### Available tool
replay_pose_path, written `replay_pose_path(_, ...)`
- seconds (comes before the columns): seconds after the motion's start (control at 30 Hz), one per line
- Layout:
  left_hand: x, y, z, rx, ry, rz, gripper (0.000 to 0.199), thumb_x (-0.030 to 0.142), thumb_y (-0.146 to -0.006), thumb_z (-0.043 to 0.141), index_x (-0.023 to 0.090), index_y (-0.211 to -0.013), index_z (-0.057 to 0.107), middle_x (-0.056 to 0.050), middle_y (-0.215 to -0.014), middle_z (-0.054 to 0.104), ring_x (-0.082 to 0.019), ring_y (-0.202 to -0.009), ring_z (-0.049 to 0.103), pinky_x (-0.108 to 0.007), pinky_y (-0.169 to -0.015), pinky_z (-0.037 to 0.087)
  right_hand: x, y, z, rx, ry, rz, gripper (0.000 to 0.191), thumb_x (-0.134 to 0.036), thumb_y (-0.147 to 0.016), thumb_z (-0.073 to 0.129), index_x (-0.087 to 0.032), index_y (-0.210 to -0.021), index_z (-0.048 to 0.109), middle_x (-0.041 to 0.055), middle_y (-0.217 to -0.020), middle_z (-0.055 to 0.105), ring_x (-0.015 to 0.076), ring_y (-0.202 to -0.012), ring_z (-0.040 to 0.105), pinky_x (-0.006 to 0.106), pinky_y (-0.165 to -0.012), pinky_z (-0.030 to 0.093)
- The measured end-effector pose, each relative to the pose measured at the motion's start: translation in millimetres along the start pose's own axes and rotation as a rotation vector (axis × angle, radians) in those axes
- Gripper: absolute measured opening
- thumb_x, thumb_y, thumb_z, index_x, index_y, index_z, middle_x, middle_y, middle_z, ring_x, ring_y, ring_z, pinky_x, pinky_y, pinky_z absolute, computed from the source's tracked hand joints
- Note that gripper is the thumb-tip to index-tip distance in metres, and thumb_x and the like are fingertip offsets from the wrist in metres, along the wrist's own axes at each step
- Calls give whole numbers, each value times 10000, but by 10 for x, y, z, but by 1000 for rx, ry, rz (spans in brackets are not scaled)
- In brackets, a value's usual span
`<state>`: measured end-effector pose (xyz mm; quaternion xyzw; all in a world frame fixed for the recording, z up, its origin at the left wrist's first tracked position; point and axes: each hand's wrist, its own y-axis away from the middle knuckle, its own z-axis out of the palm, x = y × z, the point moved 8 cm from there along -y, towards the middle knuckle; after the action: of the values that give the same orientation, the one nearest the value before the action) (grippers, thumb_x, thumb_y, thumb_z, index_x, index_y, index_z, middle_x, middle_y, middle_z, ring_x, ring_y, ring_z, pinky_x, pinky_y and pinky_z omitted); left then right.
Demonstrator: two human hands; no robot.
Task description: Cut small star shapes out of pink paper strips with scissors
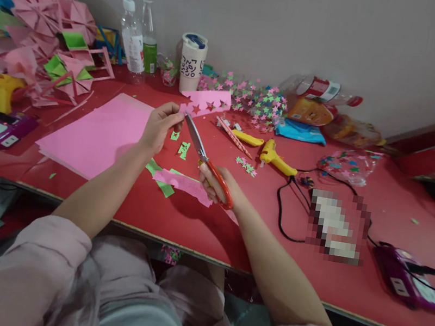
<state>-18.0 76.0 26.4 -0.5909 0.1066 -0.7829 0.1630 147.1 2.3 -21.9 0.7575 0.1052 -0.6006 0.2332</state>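
My right hand [216, 184] grips a pair of scissors [220, 183] by the orange-red handles, with the blades pointing up and left. The blade tips meet the fingertips of my left hand [162, 125], which are pinched together; what they pinch is too small to make out. Right behind those fingertips is a pink paper strip [219, 100] with star-shaped holes; whether it touches them I cannot tell. Under my hands lie small green scraps [183, 150], a torn pink strip [181, 180] and a green strip [164, 186]. Pink paper sheets [101, 131] are stacked beside my left forearm.
A yellow glue gun [278, 159], a yellow cutter [248, 138] and small paper stars [246, 166] lie to the right. Behind stand a cup [191, 65], bottles [132, 42] and a bag of stars [252, 102]. Black cables [281, 217] run across the red table [206, 233].
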Motion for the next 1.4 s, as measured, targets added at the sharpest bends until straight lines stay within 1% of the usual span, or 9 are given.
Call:
replay_pose_path(0.1, 21, 15, 38, -31, -5, -13, 126, 128, -704, 544, 173, -590, 512, 60, -483, 503, -28, -441, 451, -161, -466, 363, -3, 1, 10, -33, -12, -10, 445, -601, -820, 511, -194, -673, 408, -99, -418, 310, 39, -298, 286, 186, -316, 305)
replay_pose_path(0.33, 34, 20, 48, -37, 8, -38, 141, 120, -670, 569, 169, -560, 494, 62, -451, 480, -26, -413, 434, -161, -441, 340, -2, 1, -15, -70, -7, 5, 448, -605, -815, 516, -191, -672, 421, -93, -425, 332, 40, -312, 309, 180, -323, 321)
replay_pose_path(0.47, -6, 4, 30, -46, -3, -30, 139, 140, -654, 595, 171, -560, 498, 65, -449, 477, -28, -410, 431, -167, -431, 326, 25, -14, -52, -85, 2, 14, 440, -597, -818, 520, -190, -676, 435, -92, -430, 329, 39, -316, 298, 173, -305, 305)
replay_pose_path(0.6, -74, -4, 13, -55, -20, -34, 164, 157, -663, 601, 173, -550, 483, 67, -441, 475, -31, -406, 423, -172, -431, 317, 93, -39, -53, -106, -25, 75, 450, -618, -827, 489, -196, -677, 439, -92, -417, 314, 42, -300, 270, 180, -280, 287)
replay_pose_path(0.7, -103, 8, 27, -61, -21, -36, 174, 163, -675, 599, 174, -549, 480, 66, -442, 478, -31, -411, 413, -175, -442, 318, 95, -44, -40, -76, -16, 84, 448, -610, -833, 488, -199, -661, 438, -91, -400, 314, 45, -288, 273, 184, -273, 295)
replay_pose_path(0.83, -104, 28, 44, -35, -27, -27, 177, 176, -691, 593, 177, -553, 484, 67, -448, 457, -31, -414, 395, -181, -451, 307, 63, -18, 16, -18, -17, 65, 451, -606, -856, 442, -203, -656, 426, -91, -382, 312, 51, -276, 281, 183, -275, 310)
replay_pose_path(1.03, -105, 30, 57, -36, -44, -28, 184, 192, -699, 597, 181, -560, 478, 61, -475, 458, -37, -436, 397, -187, -469, 308, 54, 8, 52, 46, -42, 48, 437, -594, -848, 467, -203, -661, 408, -96, -380, 309, 52, -269, 286, 178, -265, 278)
replay_pose_path(1.13, -105, 31, 57, -38, -40, -27, 208, 184, -706, 594, 181, -546, 460, 60, -460, 447, -41, -435, 391, -190, -474, 311, 40, 12, 53, 66, -35, 32, 431, -589, -850, 469, -203, -669, 409, -96, -380, 309, 55, -270, 288, 183, -266, 286)
replay_pose_path(1.4, -96, 42, 71, -49, -17, -36, 186, 173, -727, 591, 176, -574, 485, 61, -475, 460, -32, -431, 393, -181, -471, 309, 23, 21, 72, 87, 6, 25, 410, -560, -872, 452, -203, -676, 400, -100, -376, 301, 53, -266, 289, 179, -274, 294)
